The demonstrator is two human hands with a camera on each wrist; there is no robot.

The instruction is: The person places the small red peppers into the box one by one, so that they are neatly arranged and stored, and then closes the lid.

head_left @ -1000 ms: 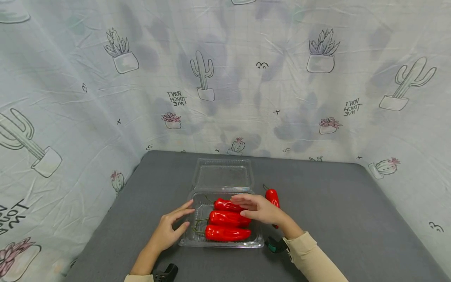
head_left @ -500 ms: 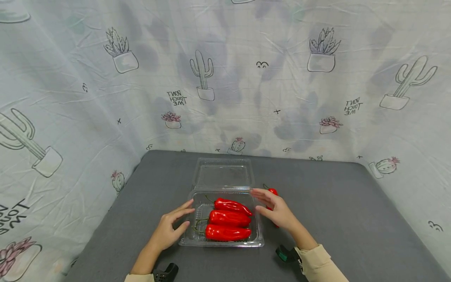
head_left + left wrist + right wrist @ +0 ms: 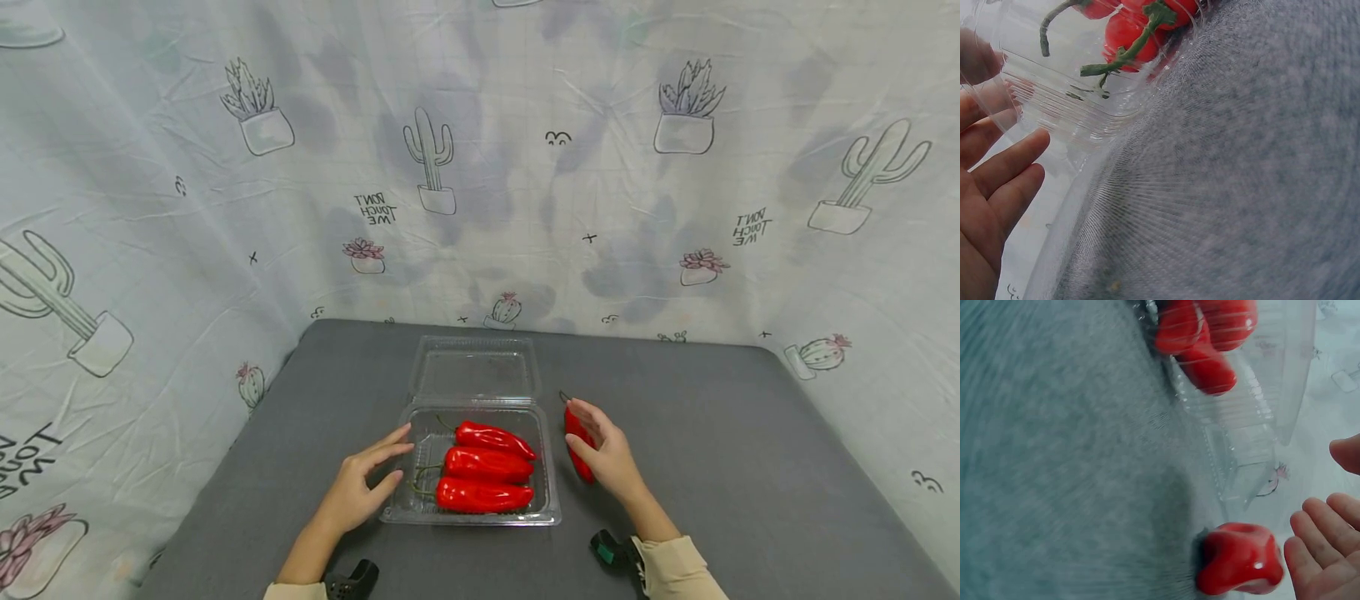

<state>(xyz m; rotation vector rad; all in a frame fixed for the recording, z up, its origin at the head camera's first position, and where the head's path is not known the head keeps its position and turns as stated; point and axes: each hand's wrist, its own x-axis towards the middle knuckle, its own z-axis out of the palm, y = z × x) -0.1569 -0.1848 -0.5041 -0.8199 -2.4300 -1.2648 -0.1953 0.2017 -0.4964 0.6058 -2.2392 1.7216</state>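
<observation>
We note the right hand (image 3: pixel 606 457), fingers unclosed, has moved from the three boxed peppers (image 3: pixel 489 464) to the loose pepper (image 3: pixel 573 425), container (image 3: pixel 551 471)'s three o'clock, likely next in work; left hand (image 3: pixel 362 490) relaxed, nine o'clock.

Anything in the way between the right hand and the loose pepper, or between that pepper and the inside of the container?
Nothing visible stands between the right hand and the loose pepper. Between that pepper and the inside of the container stands only its right wall; the lid is folded back at the far side.
</observation>
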